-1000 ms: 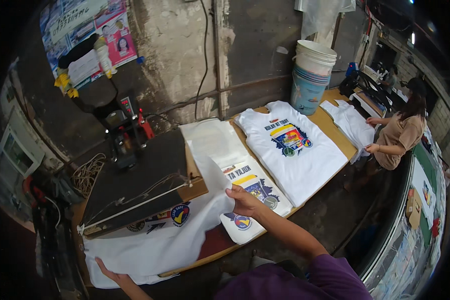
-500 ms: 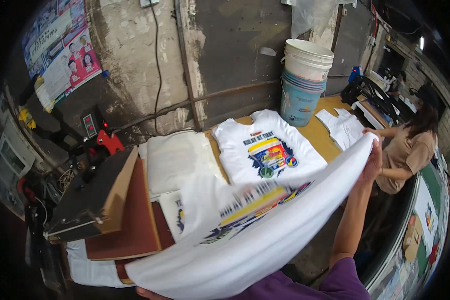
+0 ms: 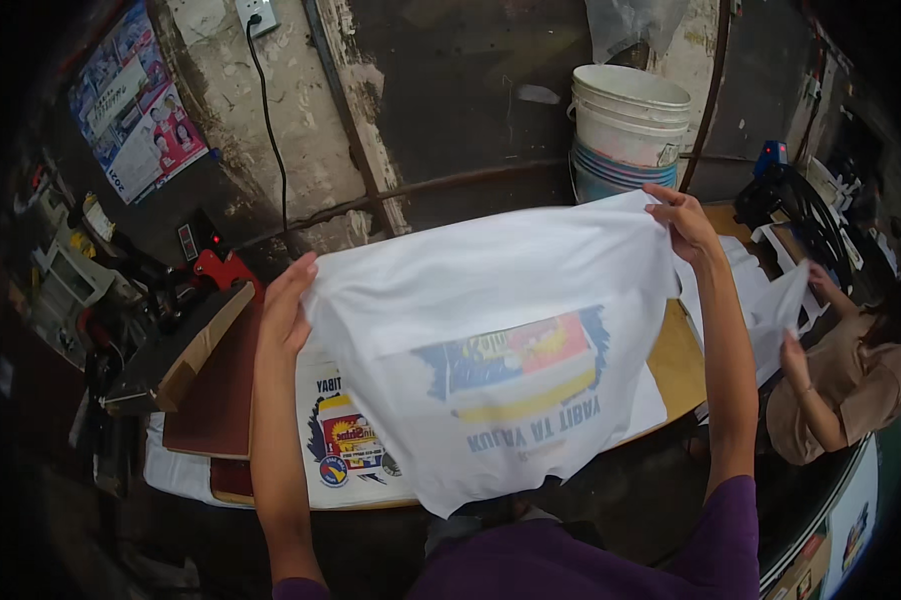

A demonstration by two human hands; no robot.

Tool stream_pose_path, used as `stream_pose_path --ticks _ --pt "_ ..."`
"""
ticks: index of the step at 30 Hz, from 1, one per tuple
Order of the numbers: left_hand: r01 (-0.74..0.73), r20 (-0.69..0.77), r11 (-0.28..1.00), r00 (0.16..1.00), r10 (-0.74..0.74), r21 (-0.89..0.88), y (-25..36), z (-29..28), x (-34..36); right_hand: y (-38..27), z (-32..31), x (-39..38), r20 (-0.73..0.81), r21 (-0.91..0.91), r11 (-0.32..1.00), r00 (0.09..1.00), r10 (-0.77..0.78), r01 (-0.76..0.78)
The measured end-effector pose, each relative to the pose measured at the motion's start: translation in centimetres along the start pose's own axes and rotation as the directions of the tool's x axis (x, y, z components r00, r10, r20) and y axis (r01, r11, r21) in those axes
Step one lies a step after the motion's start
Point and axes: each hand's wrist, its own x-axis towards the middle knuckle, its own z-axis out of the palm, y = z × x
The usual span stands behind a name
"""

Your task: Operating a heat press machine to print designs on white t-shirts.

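Observation:
A white T-shirt (image 3: 491,260) hangs spread between my raised hands, its lower edge toward me. Its colourful print appears upside down. My left hand (image 3: 289,300) pinches the far left corner. Far right, my right hand (image 3: 683,222) grips the other corner between thumb and fingers. Under the left part of the shirt, a white piece with a bright print (image 3: 356,445) lies on the table. More white cloth (image 3: 649,402) shows past the held shirt's right side; the rest of it is hidden.
At left stands a heat press with a dark upper plate (image 3: 161,345) and a red part (image 3: 229,275). Stacked buckets (image 3: 629,125) stand by the wall. At right, a co-worker (image 3: 836,385) holds up a white garment (image 3: 783,310). The yellowish table (image 3: 679,350) partly shows.
The shirt has gone from a slanting stretch to hanging level between my hands. My left hand has risen from the lower edge. The co-worker now lifts a white garment. The view has shifted.

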Motion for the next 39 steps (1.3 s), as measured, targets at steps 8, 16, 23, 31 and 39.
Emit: stream_pose_path --ticks 8,16,23,31,39 --pt "-0.449 0.181 0.869 0.855 0.486 -0.209 3.0 5.2 -4.4 -5.4 -5.8 0.2 0.052 0.150 0.915 0.922 -0.385 0.374" --pt "-0.228 0.063 0.963 0.973 0.221 0.140 -10.6 3.3 -8.8 8.3 -10.4 -3.2 0.068 -0.026 0.997 0.995 -0.073 0.075" --pt "-0.024 0.054 0.913 0.999 0.002 0.407 -26.6 -0.5 -8.0 23.8 -13.0 -3.5 0.014 -0.237 0.953 0.980 0.197 -0.188" --pt "0.207 0.148 0.913 0.951 -0.273 0.350 -35.0 -3.9 -8.4 34.2 -16.7 -4.7 0.005 -0.160 0.967 0.979 0.203 -0.199" --pt "0.152 0.046 0.862 0.979 -0.198 0.483 -33.6 -4.6 -10.7 33.6 -18.2 -7.9 -0.106 -0.417 0.859 0.954 0.280 -0.298"
